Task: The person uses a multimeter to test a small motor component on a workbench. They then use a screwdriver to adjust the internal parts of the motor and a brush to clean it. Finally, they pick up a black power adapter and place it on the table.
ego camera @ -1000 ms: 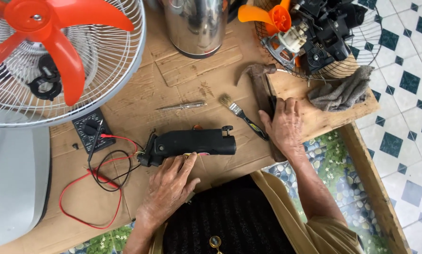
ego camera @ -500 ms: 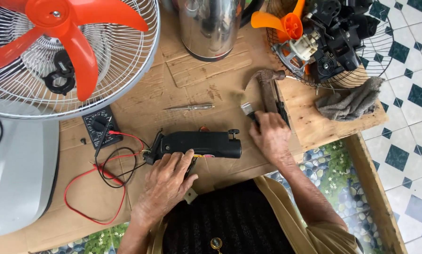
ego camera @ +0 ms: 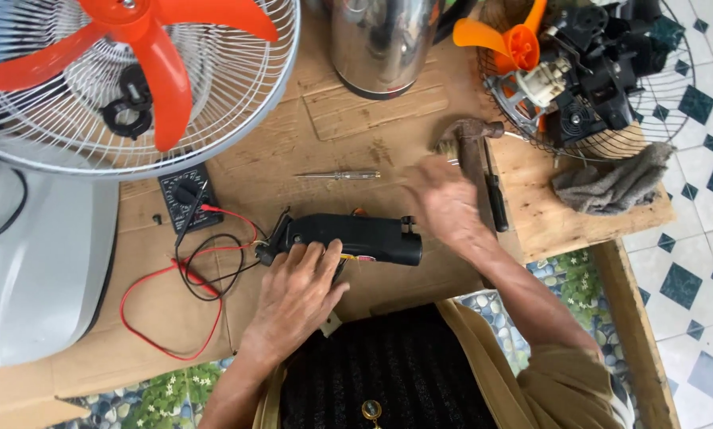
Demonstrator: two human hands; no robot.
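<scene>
My left hand (ego camera: 293, 298) lies over the left end of a long black plastic housing (ego camera: 364, 237) on the cardboard-covered bench and holds it down, fingers curled on its near edge. To its right, blurred by motion, my right hand (ego camera: 444, 202) is closed on a small brush whose bristles (ego camera: 445, 147) stick out past the fingers, next to a hammer (ego camera: 474, 151). Red and black wires run from the housing's left end toward a black multimeter (ego camera: 188, 199).
A fan with orange blades and a white grille (ego camera: 134, 79) fills the far left over a white base (ego camera: 30, 262). A steel kettle (ego camera: 384, 40), a thin test screwdriver (ego camera: 336, 175), a grille of motor parts (ego camera: 587, 71), a grey rag (ego camera: 610, 183) and a black-handled screwdriver (ego camera: 495, 199) lie around.
My right hand went to the brush beside the hammer, closed on it, and has shifted it up and to the right. My left hand stayed on the black housing.
</scene>
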